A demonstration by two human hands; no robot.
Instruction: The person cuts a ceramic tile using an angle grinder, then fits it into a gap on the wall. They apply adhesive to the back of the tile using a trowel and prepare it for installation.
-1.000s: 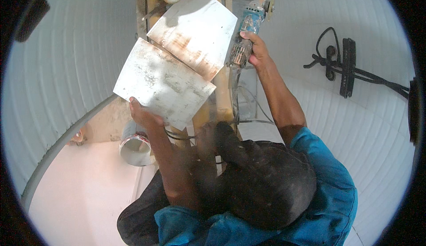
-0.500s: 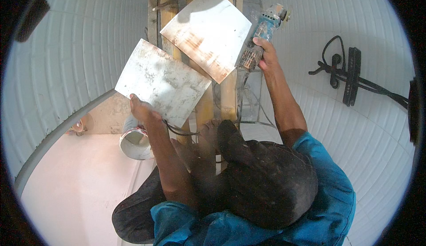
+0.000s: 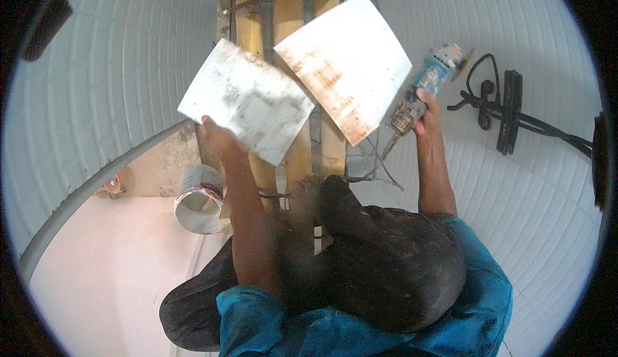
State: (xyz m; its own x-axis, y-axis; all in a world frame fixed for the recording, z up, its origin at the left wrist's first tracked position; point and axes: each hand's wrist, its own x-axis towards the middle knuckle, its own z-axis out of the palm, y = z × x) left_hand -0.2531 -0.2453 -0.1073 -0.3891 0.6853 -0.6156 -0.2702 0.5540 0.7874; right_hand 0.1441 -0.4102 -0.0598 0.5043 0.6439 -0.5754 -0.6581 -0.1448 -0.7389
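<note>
White tile [image 3: 248, 109], smeared grey, pinched at its lower corner by left hand [image 3: 215, 139]; blue angle grinder [image 3: 421, 90] gripped in closed right hand [image 3: 426, 109]; second tile [image 3: 344, 64] resting on yellow wooden stand [image 3: 290, 22].

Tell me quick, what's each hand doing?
Left hand: closed, holding a tile.
Right hand: closed, holding a grinder.

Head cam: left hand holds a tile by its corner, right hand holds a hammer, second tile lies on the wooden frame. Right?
Not quite. The right hand holds an angle grinder, not a hammer; the head view shows it. The left hand does hold a tile by its corner, and the second tile lies on the wooden frame.
</note>
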